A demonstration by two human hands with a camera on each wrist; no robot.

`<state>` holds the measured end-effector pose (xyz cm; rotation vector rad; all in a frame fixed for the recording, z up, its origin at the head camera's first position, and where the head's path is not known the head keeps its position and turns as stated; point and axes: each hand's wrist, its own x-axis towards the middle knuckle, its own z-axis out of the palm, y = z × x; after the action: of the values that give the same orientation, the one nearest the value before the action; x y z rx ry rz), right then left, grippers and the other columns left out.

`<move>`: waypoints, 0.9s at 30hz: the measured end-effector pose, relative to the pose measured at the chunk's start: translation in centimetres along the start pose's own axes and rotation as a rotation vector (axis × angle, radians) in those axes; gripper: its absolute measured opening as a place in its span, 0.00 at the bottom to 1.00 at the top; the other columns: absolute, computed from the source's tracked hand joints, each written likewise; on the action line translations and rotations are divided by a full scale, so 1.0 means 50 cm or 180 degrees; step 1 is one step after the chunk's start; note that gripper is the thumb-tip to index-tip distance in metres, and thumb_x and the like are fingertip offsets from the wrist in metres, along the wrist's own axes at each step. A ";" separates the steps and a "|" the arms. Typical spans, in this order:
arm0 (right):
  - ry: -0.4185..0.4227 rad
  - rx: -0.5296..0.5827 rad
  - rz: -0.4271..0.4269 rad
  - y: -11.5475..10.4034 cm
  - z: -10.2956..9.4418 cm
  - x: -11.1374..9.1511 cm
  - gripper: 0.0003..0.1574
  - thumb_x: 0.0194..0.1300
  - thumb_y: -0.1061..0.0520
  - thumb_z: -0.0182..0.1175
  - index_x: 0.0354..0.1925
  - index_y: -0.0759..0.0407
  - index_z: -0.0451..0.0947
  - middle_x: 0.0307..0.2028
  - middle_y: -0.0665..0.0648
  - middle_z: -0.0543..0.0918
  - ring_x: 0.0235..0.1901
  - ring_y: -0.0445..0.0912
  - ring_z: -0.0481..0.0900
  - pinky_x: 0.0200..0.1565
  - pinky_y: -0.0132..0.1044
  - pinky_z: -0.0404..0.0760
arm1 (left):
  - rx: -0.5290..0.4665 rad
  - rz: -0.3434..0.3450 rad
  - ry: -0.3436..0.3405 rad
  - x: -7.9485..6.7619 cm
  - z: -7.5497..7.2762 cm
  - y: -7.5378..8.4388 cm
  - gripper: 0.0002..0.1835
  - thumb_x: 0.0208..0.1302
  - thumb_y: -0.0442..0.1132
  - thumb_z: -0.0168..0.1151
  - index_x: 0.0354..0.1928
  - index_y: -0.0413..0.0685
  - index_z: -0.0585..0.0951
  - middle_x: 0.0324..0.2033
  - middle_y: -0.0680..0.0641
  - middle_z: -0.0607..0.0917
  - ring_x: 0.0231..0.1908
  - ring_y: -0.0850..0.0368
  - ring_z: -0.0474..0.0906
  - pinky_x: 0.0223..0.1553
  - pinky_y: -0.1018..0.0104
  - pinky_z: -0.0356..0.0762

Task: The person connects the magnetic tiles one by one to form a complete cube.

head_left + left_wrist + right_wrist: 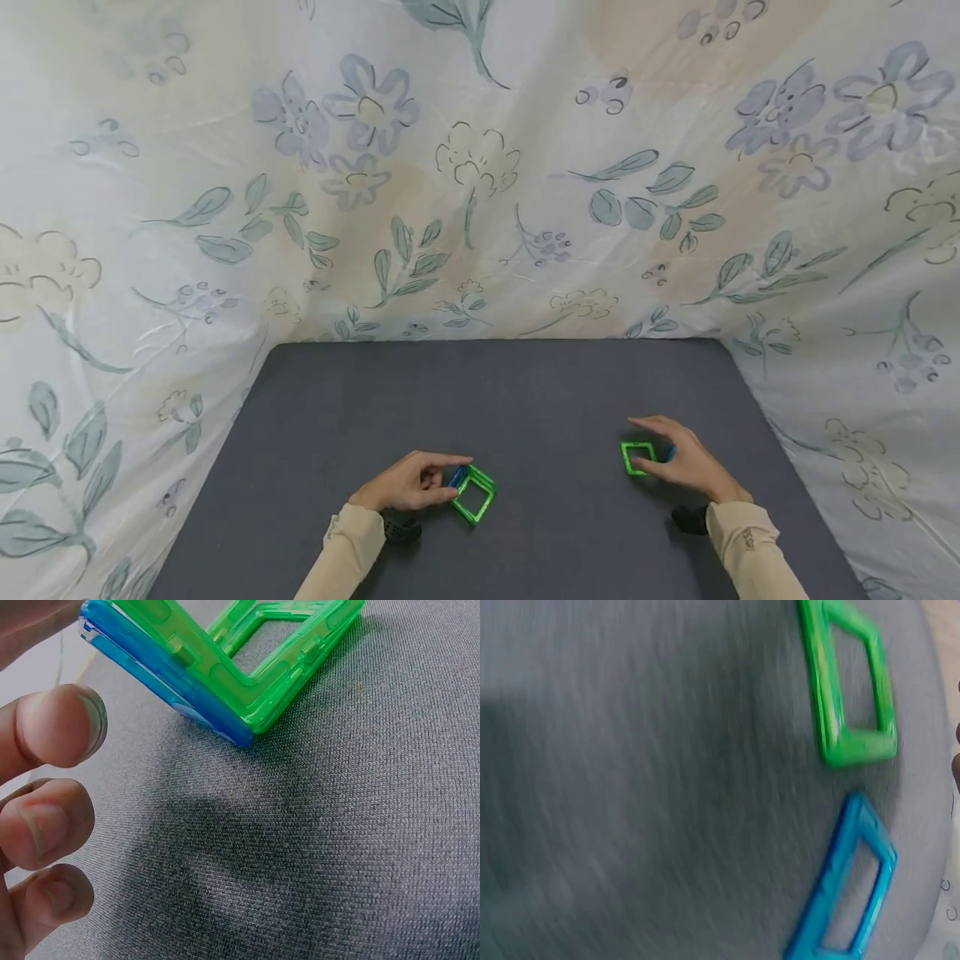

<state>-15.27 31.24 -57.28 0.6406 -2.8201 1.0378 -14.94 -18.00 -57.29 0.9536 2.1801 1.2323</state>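
Note:
My left hand pinches a blue magnetic tile between thumb and index finger. Joined to that tile are green square magnetic tiles, standing at angles to each other on the table. In the left wrist view the blue tile leans flush along a green tile, and the other fingertips are curled apart from it. Over on the right, my right hand hovers with thumb and fingers spread around a green square tile. A separate blue tile lies beside that green one, partly hidden by the hand in the head view.
Both groups of tiles stand on a dark grey cloth-covered table. A floral curtain rises at its back and sides. Black wrist cameras sit under both cuffs.

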 end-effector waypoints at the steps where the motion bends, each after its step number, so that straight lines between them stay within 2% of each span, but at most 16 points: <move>1: -0.0067 -0.0049 0.0015 0.004 -0.004 0.003 0.42 0.54 0.54 0.79 0.64 0.65 0.77 0.56 0.66 0.82 0.55 0.67 0.78 0.52 0.67 0.78 | 0.0010 -0.0001 0.0003 0.000 0.000 0.000 0.29 0.74 0.44 0.62 0.73 0.42 0.72 0.14 0.50 0.69 0.15 0.73 0.57 0.23 0.77 0.64; 8: -0.0633 -0.0468 0.0283 0.017 -0.018 0.027 0.55 0.47 0.44 0.82 0.67 0.64 0.74 0.60 0.71 0.77 0.60 0.71 0.74 0.56 0.70 0.73 | 0.0023 -0.0031 0.0020 0.000 0.000 0.000 0.29 0.74 0.44 0.62 0.72 0.43 0.72 0.14 0.53 0.69 0.15 0.73 0.57 0.22 0.77 0.64; 12: -0.0888 -0.0652 0.0292 0.024 -0.017 0.037 0.57 0.45 0.41 0.83 0.68 0.64 0.74 0.61 0.71 0.76 0.61 0.70 0.73 0.57 0.68 0.74 | 0.0019 -0.0053 0.0012 0.000 -0.001 -0.001 0.29 0.74 0.45 0.63 0.73 0.44 0.72 0.14 0.53 0.69 0.15 0.73 0.58 0.23 0.77 0.64; 19: -0.1027 -0.0807 0.0167 0.034 -0.013 0.043 0.55 0.46 0.42 0.82 0.66 0.66 0.75 0.59 0.69 0.77 0.59 0.66 0.75 0.55 0.64 0.77 | 0.0006 -0.0018 0.0020 0.002 -0.003 -0.002 0.29 0.73 0.45 0.63 0.72 0.43 0.72 0.14 0.52 0.69 0.15 0.73 0.58 0.23 0.77 0.64; 27: -0.1047 -0.0845 -0.0127 0.032 -0.010 0.046 0.39 0.46 0.45 0.82 0.53 0.63 0.86 0.46 0.53 0.80 0.46 0.48 0.78 0.46 0.44 0.79 | -0.0022 -0.0033 0.0018 0.001 -0.002 -0.003 0.30 0.73 0.46 0.63 0.73 0.43 0.72 0.15 0.51 0.70 0.15 0.72 0.58 0.23 0.77 0.64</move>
<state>-18.08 31.83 -57.40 0.9038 -3.1265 0.5785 -15.08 -18.08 -57.36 0.9358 2.1812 1.2383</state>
